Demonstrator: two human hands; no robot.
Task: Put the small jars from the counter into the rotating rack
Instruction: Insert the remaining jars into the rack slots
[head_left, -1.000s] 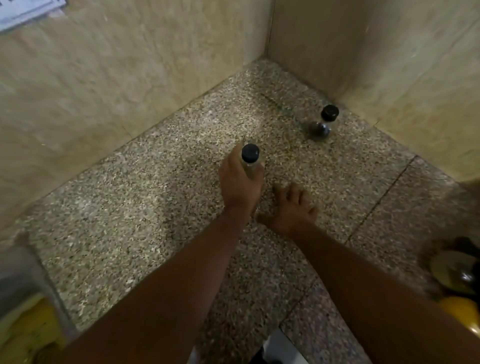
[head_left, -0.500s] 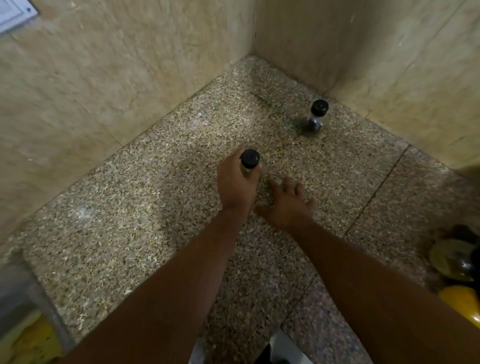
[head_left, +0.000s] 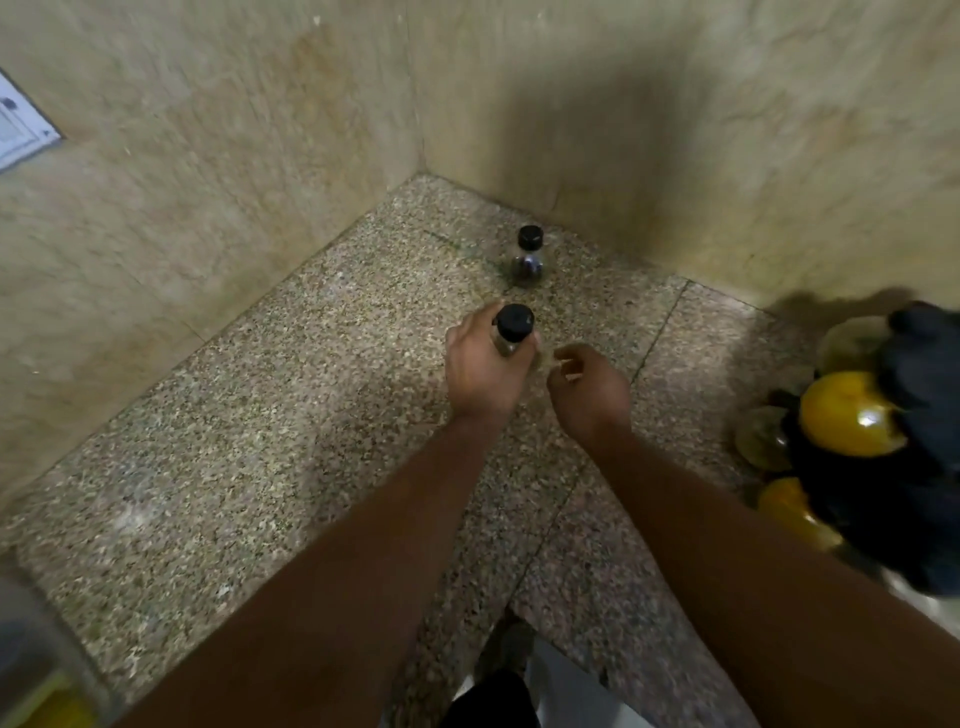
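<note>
A small clear jar with a black lid (head_left: 512, 330) is gripped in my left hand (head_left: 483, 369), held just above the speckled stone counter (head_left: 270, 426). A second small jar with a black lid (head_left: 528, 257) stands upright on the counter near the corner, beyond my hands. My right hand (head_left: 589, 391) hovers just right of the held jar, fingers curled in and holding nothing. The rotating rack (head_left: 914, 415), dark-framed, shows at the right edge with yellow-topped jars (head_left: 847, 413) in it; part of it is cut off by the frame.
Beige stone walls (head_left: 234, 156) close the counter on the left and at the back, meeting in a corner. A white plate (head_left: 21, 127) is on the left wall. A container with something yellow (head_left: 47, 696) sits at the bottom left.
My right hand has lifted off the counter and curled its fingers. My left hand keeps its hold on the jar. The view has swung right, showing more of the rack.
</note>
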